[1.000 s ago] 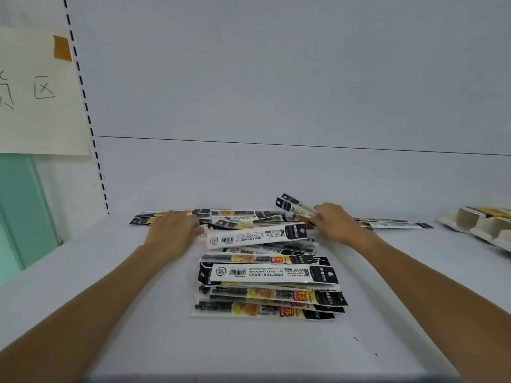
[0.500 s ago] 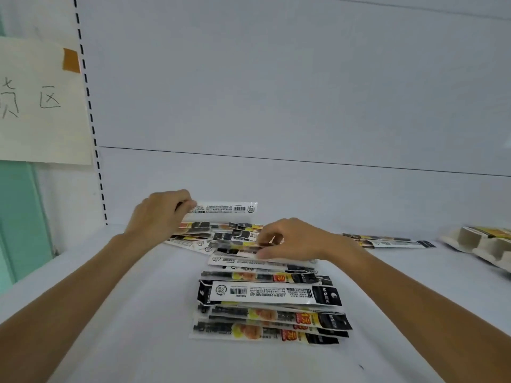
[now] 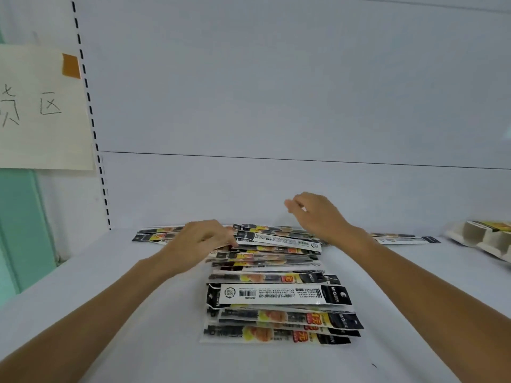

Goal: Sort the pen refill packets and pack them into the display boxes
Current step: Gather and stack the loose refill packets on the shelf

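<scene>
Fingers [image 3: 224, 239] of the left hand [image 3: 199, 242] curl onto the left end of a white-backed packet [image 3: 279, 240] atop the loose pile; whether they pinch or only press it I cannot tell. Right hand [image 3: 318, 217] hovers above the pile, fingers loosely bent, holding nothing. Pen refill packets [image 3: 276, 297] lie stacked at centre frame on the white shelf [image 3: 110, 313], with display boxes [image 3: 482, 239] at the right edge.
</scene>
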Action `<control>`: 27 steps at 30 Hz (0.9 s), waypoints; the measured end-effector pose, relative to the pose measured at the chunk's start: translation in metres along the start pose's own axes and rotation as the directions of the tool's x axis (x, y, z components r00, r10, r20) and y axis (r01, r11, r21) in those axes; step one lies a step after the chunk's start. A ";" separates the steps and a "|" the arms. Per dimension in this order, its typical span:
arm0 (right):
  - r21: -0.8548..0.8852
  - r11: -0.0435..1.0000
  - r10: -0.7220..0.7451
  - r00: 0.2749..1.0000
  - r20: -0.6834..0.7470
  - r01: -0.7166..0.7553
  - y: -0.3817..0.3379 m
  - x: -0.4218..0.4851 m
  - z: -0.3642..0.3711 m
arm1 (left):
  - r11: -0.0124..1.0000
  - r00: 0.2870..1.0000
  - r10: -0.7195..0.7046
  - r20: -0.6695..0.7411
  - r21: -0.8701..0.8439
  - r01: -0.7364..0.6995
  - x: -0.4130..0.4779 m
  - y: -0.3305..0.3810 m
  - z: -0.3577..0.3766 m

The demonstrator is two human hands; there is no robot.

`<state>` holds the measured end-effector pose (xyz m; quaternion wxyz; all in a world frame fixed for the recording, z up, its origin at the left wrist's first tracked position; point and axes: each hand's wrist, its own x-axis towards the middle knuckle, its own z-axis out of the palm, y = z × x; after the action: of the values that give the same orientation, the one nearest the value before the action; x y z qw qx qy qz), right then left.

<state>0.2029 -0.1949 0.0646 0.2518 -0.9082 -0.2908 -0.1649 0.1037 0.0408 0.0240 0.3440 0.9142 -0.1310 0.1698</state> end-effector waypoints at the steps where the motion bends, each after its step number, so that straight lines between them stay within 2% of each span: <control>1: 0.009 1.000 0.003 0.995 0.104 -0.004 -0.003 0.000 0.005 | 0.993 0.994 -0.072 -0.086 -0.098 0.063 0.005 -0.006 -0.001; 2: -0.018 1.000 0.002 0.979 0.203 0.002 -0.004 0.000 0.011 | 0.986 0.979 -0.144 -0.143 -0.105 0.130 0.010 -0.013 -0.002; 4: -0.126 0.992 0.015 0.940 0.342 0.030 -0.002 0.003 0.022 | 0.968 0.964 -0.220 -0.151 0.088 0.235 0.012 -0.033 -0.004; 5: -0.149 0.989 0.036 0.920 0.390 0.024 0.000 0.004 0.026 | 0.955 0.966 -0.227 -0.121 0.165 0.245 0.012 -0.042 -0.003; 8: -0.126 0.991 0.111 0.858 0.502 -0.055 0.006 0.005 0.032 | 0.955 0.977 -0.207 -0.052 0.208 0.213 0.006 -0.058 -0.003; 13: -0.013 0.999 0.042 0.929 0.368 -0.041 0.000 0.000 0.029 | 0.925 0.979 -0.186 -0.089 0.319 0.205 0.006 -0.063 -0.003; 18: -0.004 0.998 -0.058 0.904 0.424 0.066 -0.011 -0.019 0.036 | 0.874 0.980 -0.160 -0.117 0.444 0.196 0.011 -0.062 0.002; 22: 0.057 0.996 -0.088 0.910 0.405 0.072 -0.017 -0.030 0.035 | 0.898 0.981 -0.155 -0.119 0.397 0.190 0.012 -0.068 0.001; 27: 0.105 0.993 -0.089 0.934 0.345 0.056 -0.017 -0.030 0.037 | 0.936 0.991 -0.129 0.015 0.333 0.117 0.008 -0.075 -0.004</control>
<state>0.1756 -0.1758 0.0268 0.2322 -0.8989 -0.3715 0.0034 0.1366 0.0970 -0.0140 0.1927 0.9684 -0.0494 0.1505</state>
